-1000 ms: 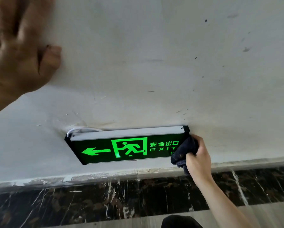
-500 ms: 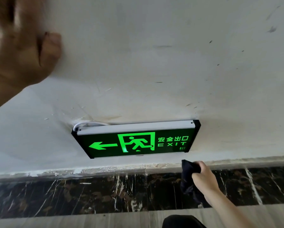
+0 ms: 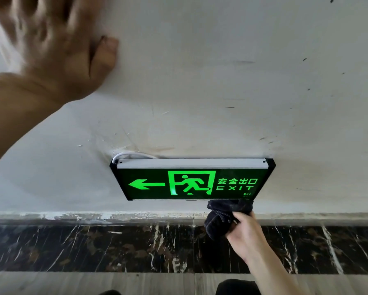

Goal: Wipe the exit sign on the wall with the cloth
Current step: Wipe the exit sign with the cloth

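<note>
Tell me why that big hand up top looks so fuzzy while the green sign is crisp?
Head view: the left hand sits close to the wide-angle lens, so it looms large and smeared; the exit sign glows sharp; the right hand and dark cloth are fairly clear.

Above the fingers (image 3: 241, 218) the exit sign (image 3: 191, 182) juts from the wall (image 3: 221, 81); bare plaster lies open to either side.

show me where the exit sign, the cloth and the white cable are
exit sign (image 3: 191, 184), head view, on the running-figure panel.
cloth (image 3: 221, 218), head view, on its bunched middle.
white cable (image 3: 123, 155), head view, on its loop.
</note>
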`<state>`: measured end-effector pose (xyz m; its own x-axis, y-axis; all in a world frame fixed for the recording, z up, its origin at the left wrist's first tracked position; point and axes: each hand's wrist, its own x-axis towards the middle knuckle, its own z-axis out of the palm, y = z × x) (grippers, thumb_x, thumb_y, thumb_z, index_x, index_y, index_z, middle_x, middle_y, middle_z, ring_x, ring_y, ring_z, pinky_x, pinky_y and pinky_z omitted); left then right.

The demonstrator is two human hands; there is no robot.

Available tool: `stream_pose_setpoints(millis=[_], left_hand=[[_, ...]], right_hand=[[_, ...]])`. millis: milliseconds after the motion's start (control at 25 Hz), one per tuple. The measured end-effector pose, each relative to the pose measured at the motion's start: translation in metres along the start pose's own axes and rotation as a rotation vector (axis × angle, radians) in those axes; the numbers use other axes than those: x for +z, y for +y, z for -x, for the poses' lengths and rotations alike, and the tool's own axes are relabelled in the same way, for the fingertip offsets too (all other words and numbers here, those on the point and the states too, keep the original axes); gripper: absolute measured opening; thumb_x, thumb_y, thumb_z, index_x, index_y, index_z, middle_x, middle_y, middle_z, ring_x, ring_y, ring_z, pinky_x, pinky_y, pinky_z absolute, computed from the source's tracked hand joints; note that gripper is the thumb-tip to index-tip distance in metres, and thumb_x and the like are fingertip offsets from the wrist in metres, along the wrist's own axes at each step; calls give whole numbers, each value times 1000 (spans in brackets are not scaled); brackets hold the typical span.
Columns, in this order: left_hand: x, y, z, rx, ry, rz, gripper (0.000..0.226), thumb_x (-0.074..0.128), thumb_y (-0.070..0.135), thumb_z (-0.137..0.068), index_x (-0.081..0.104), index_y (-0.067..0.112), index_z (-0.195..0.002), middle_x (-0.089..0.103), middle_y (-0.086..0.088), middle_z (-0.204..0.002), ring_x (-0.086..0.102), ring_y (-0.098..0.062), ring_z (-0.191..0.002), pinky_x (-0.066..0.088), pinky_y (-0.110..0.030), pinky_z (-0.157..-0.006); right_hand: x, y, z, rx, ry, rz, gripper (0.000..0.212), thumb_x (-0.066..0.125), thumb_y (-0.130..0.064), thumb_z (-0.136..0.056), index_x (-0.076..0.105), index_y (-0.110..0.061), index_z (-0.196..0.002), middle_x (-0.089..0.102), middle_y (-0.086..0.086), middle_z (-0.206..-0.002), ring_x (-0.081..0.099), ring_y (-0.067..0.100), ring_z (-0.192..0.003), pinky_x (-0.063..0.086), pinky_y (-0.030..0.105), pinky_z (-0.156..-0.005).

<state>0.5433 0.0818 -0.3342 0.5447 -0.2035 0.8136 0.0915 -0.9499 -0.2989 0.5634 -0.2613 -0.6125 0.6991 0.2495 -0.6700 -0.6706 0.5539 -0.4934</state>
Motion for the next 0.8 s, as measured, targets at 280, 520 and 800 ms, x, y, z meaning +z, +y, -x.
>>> stream_pose_setpoints(millis=[280,520,800], left_hand=[[-26,16,-3,5,35,-171,45,32,42,-103,33,13,-138,56,-36,-130,55,-59,-109,41,-71,-86],[-30,17,-6,45,101,-213,39,44,35,-100,34,13,-132,63,-28,-127,61,-48,-106,49,-63,-82],[-21,13,-9,65,183,-282,42,47,38,-97,56,13,-129,71,-18,-118,69,-40,-97,55,-45,-73]], right_hand=[[44,55,4,91,-85,169,51,36,18,-88,53,-15,-123,61,28,-118,59,43,-103,51,54,-82],[86,101,10,143,-89,247,50,37,20,-87,53,-15,-119,61,26,-116,59,42,-103,46,58,-92],[132,155,21,212,-173,452,51,36,21,-83,54,-16,-113,64,23,-111,61,35,-96,52,45,-69]])
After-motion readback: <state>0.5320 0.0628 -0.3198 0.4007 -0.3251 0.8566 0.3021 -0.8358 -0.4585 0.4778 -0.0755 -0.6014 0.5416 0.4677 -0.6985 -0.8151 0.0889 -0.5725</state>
